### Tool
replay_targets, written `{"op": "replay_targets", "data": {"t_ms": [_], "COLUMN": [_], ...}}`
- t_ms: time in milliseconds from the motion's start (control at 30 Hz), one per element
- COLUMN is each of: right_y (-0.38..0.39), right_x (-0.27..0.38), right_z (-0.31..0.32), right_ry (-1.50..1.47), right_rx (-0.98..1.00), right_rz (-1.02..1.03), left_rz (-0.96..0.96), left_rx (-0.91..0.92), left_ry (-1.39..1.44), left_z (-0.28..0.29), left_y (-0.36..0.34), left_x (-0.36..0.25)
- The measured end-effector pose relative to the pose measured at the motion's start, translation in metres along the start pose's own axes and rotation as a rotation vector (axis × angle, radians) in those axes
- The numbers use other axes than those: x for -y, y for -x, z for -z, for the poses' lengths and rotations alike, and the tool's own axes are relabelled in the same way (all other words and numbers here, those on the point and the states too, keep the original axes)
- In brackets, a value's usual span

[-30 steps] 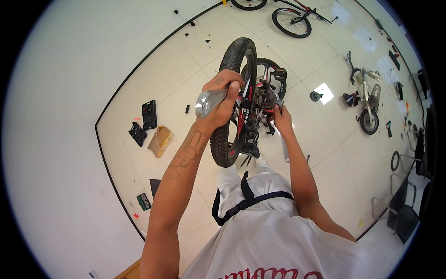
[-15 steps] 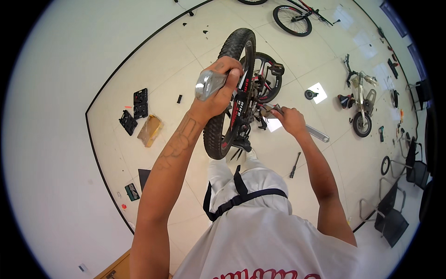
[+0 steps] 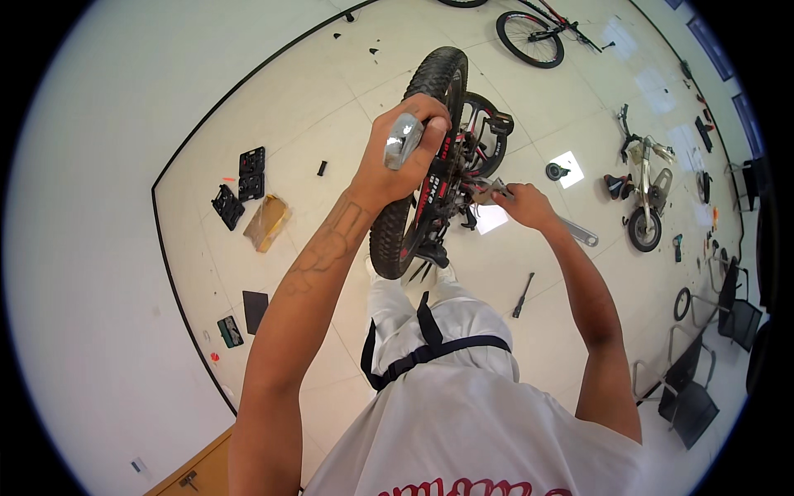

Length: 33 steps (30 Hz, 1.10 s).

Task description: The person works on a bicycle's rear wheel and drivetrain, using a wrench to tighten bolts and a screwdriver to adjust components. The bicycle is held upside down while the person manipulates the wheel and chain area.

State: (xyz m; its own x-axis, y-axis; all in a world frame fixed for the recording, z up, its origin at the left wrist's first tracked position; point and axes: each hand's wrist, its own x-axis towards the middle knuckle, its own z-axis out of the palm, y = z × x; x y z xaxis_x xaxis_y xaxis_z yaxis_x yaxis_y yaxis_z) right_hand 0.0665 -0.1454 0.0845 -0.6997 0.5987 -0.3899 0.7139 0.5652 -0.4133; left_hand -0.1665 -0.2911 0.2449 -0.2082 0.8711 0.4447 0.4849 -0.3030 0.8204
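Note:
My left hand (image 3: 405, 149) is closed around a shiny silver metal object (image 3: 402, 140) that I cannot identify, pressed against the upright black knobby wheel (image 3: 434, 70) of a bicycle. Its red, white and black frame, crank and second wheel (image 3: 492, 149) are bunched behind that wheel, partly hidden. My right hand (image 3: 523, 202) is closed on a large silver adjustable wrench (image 3: 579, 231); the head is at the bicycle's middle parts, and the handle passes beneath my hand toward the right. Whether the jaws grip a part, I cannot tell.
On the tiled floor (image 3: 356, 116) lie black tool cases (image 3: 251, 172), a cardboard piece (image 3: 265, 223) and a long dark tool (image 3: 523, 293). Another bicycle (image 3: 529, 40) lies at the back, a small silver two-wheeler (image 3: 645, 190) at right, and chairs (image 3: 691, 405) line the right wall.
My right hand has moved right and swung the wrench from roughly upright to slanting, its handle now out to the right. My left hand and the wheel sit slightly higher in view.

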Motion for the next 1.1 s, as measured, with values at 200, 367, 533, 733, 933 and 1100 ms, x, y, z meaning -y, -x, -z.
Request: {"op": "replay_targets", "data": {"t_ms": [200,367,533,733,933,1100], "right_y": [-0.009,-0.009,-0.013,-0.017,-0.019,-0.019], "right_x": [-0.002,0.015,0.018,0.021,0.017,0.014], "right_z": [-0.002,0.011,0.002,-0.014,-0.020,-0.025], "right_ry": [0.124,0.320,0.398,0.408,0.373,0.302], "right_rx": [-0.109,-0.196,-0.342,-0.399,-0.415,-0.317], "right_rz": [0.079,0.135,0.178,0.191,0.176,0.188], "left_rz": [-0.016,-0.014,0.009,-0.036,0.028,0.001], "left_rx": [-0.006,-0.013,-0.011,-0.008,-0.020,-0.064], "left_ry": [0.028,0.028,0.051,-0.038,0.033,0.051], "left_z": [0.000,-0.001,-0.001,-0.001,0.001,0.002], "left_y": [0.000,0.001,0.003,0.001,0.004,0.005], "left_x": [0.002,0.003,0.004,0.004,0.005,0.008]}}
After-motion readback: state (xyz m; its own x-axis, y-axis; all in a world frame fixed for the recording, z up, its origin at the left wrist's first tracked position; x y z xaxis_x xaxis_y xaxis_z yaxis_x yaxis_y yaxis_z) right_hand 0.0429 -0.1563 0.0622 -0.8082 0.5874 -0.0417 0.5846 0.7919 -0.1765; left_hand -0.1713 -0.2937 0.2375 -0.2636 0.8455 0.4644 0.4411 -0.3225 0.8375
